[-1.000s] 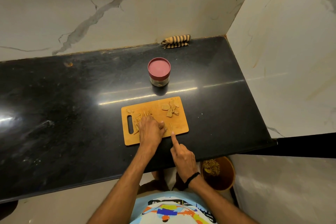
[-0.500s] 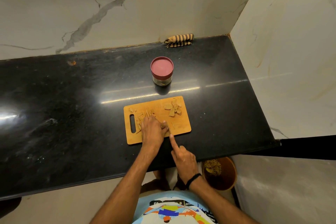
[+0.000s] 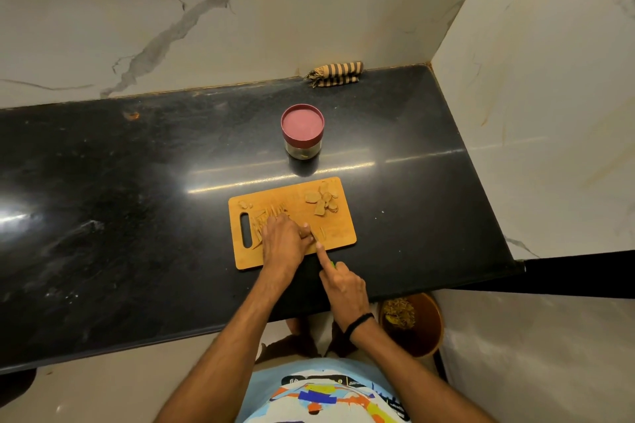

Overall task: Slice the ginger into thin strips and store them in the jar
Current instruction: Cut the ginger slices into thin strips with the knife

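Observation:
A wooden cutting board [image 3: 340, 237] lies on the black counter. On its middle my left hand [image 3: 283, 240] is curled over a piece of ginger, holding it down. My right hand [image 3: 343, 283] grips a knife with a green handle [image 3: 332, 264], index finger stretched along the blade, which meets the board beside my left fingers. Thin ginger strips [image 3: 266, 216] lie at the board's left end and ginger slices [image 3: 323, 203] at its far right corner. A glass jar [image 3: 302, 136] with a red lid on stands behind the board.
The black counter [image 3: 137, 199] runs left, ending at a marble wall on the right. A striped folded cloth [image 3: 335, 74] lies at the back wall. Below the counter's front edge at right stands a brown bin [image 3: 412, 323] holding scraps.
My two hands stay at the same spot on the board, with only small shifts of the knife hand beside my left fingers.

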